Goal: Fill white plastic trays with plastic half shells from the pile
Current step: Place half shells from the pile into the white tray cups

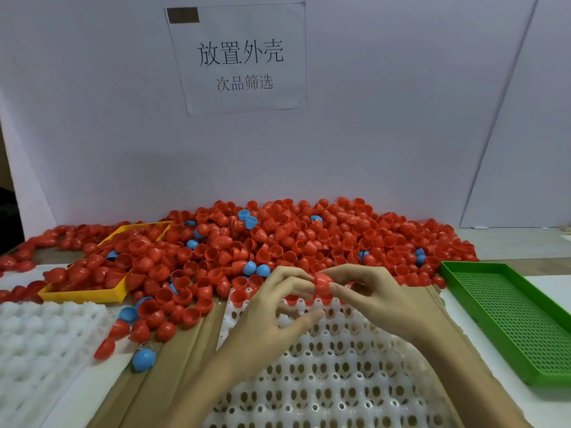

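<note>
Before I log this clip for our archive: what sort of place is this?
Probably a factory sorting or assembly bench. A big pile of shells covers the table, a white tray waits to be filled, and a printed sign hangs on the partition.

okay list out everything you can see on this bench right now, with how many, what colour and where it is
Half shells pile: too many to count, mostly red, a few blue, across the back of the table.
Yellow tray: one, left of centre, filled with red shells.
White tray: one, front centre, a few red shells along its far edge.
Second white tray: one, front left.
Green tray: one, perforated, right side.
Paper sign: one, white with black characters, on the back wall.
Red shell: one, pinched between both hands.
Hands: left hand, right hand, over the centre white tray.
</note>
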A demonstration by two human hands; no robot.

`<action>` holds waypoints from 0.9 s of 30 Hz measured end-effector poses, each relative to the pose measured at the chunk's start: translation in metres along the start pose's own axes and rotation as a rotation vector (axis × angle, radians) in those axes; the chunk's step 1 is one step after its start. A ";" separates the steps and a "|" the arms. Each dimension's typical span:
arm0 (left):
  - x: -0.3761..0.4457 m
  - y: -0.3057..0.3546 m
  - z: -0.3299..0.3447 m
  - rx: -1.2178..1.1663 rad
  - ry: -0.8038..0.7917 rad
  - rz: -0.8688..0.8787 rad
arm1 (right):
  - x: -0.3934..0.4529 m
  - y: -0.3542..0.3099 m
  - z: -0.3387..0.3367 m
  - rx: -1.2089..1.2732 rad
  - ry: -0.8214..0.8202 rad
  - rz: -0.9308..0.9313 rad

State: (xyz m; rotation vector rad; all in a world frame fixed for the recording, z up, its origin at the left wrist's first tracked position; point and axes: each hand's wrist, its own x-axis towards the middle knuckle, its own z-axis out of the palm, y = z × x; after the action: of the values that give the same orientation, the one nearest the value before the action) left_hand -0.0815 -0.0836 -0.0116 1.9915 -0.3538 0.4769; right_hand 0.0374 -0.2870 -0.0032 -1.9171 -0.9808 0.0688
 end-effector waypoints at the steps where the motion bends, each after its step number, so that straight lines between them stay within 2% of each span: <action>1: 0.000 0.001 -0.001 -0.048 0.011 -0.030 | -0.001 -0.003 -0.001 0.009 -0.009 0.017; 5: 0.002 0.004 -0.006 -0.250 0.014 -0.144 | -0.006 -0.009 -0.003 0.062 -0.035 0.074; 8: 0.001 0.003 -0.008 -0.265 0.008 -0.155 | -0.007 -0.011 -0.005 0.104 -0.079 0.105; 17: -0.001 0.006 0.003 0.044 0.253 -0.026 | -0.008 -0.018 0.003 0.187 -0.276 0.065; 20: 0.003 0.001 -0.019 0.147 0.288 -0.073 | -0.008 -0.017 0.000 0.196 -0.242 0.082; 23: 0.005 -0.008 -0.052 0.469 0.367 -0.055 | -0.009 -0.014 -0.009 0.230 -0.134 0.137; 25: 0.003 -0.014 -0.073 0.629 0.305 -0.068 | -0.010 -0.011 -0.012 0.232 -0.073 0.162; 27: -0.001 -0.017 -0.087 0.694 0.153 -0.111 | -0.009 -0.009 -0.013 0.239 -0.036 0.185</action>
State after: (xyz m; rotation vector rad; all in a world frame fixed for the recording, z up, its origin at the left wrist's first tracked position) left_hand -0.0898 0.0022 0.0101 2.6012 0.0341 0.7461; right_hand 0.0315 -0.3004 0.0077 -1.7847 -0.7784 0.3149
